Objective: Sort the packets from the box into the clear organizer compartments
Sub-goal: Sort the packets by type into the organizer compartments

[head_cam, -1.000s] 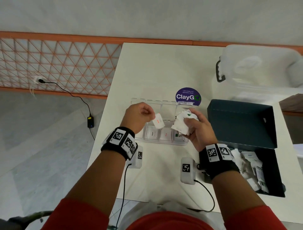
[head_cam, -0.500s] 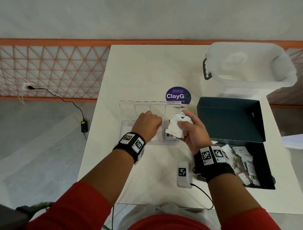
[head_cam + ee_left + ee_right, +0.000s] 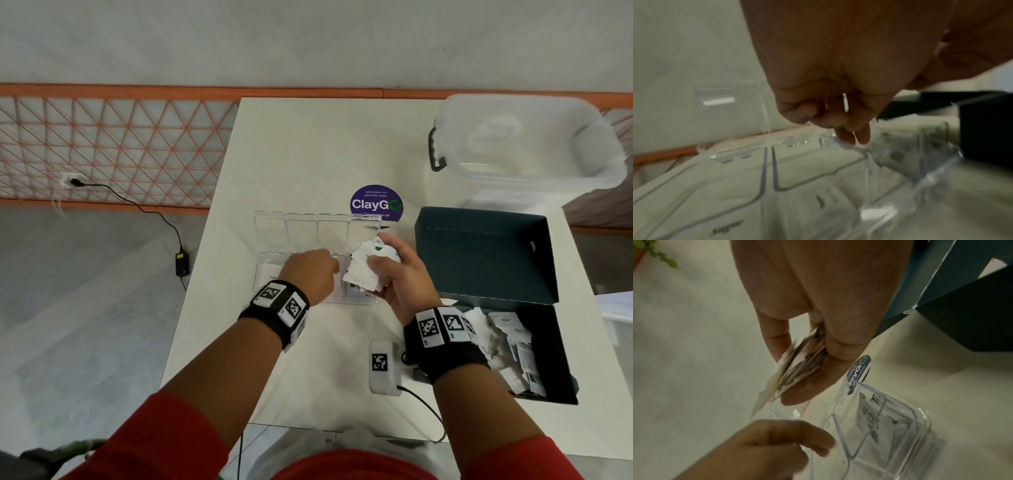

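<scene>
The clear organizer [image 3: 270, 222] stands mid-table with its lids up and packets in its compartments, one marked Sugar [image 3: 726, 227]. My left hand [image 3: 329, 270] hovers low over its middle compartments. The fingers curl downward and the fingertips [image 3: 849, 138] reach the back rim. I cannot tell whether they pinch a packet. My right hand [image 3: 380, 260] grips a fanned stack of white packets [image 3: 363, 274], also seen as the stack [image 3: 797, 366], just above the rightmost compartment [image 3: 890, 418]. The dark box [image 3: 479, 253] lies open on the right with several packets [image 3: 513, 349] inside.
A clear lidded bin [image 3: 531, 144] with a black handle stands at the back right. A purple ClayGo sticker [image 3: 376, 205] lies behind the organizer. A white tagged device [image 3: 383, 366] with a cable lies near the front edge. The table's left edge [image 3: 205, 274] drops to the floor.
My left hand, which held a red-printed packet up a second ago, has dropped onto the organizer's middle compartments. The right hand keeps its stack in about the same place.
</scene>
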The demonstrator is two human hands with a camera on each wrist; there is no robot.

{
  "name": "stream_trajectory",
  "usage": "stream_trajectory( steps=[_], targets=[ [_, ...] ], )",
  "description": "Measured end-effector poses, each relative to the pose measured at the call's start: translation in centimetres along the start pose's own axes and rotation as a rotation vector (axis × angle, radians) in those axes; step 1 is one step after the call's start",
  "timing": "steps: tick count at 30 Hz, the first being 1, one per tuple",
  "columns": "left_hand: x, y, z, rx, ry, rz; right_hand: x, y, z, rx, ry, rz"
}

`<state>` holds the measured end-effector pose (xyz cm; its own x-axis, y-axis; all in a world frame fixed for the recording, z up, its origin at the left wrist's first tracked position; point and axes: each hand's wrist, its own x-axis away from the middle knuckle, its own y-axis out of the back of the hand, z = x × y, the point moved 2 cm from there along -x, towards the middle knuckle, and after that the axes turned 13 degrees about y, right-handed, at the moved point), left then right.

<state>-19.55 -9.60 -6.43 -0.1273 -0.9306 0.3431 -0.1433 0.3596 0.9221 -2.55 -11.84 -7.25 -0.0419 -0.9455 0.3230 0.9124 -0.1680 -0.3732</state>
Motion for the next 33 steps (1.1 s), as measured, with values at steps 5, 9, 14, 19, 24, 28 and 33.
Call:
stream_trajectory(
  steps=[5,9,14,19,24,28,33],
  targets=[
    [1.2,3.6,0.7,0.820,0.134,-0.076,0.0,-0.3,-0.2,0.050,0.008,0.013],
    [1.5,3.9,0.5,0.800,0.106,0.137,0.3,-1.3,-0.3,0.115,0.018,0.063],
    [1.6,3.6,1.5,1.000,0.174,0.108,0.5,-1.7,-0.3,0.081,-0.007,0.113],
    [1.9,3.8,2.1,1.028,0.194,0.056,0.5,-1.7,-0.5,0.089,-0.014,0.113],
    [2.5,4.3,3.0,1.055,0.231,-0.061,0.6,-1.5,-0.9,0.106,-0.025,0.125],
    [2.7,4.4,3.9,1.073,0.299,-0.074,0.7,-1.3,-1.1,0.099,-0.033,0.134],
    [3.1,3.9,5.6,0.891,0.372,-0.121,0.9,-1.0,-1.3,0.087,-0.041,0.132]
  ],
)
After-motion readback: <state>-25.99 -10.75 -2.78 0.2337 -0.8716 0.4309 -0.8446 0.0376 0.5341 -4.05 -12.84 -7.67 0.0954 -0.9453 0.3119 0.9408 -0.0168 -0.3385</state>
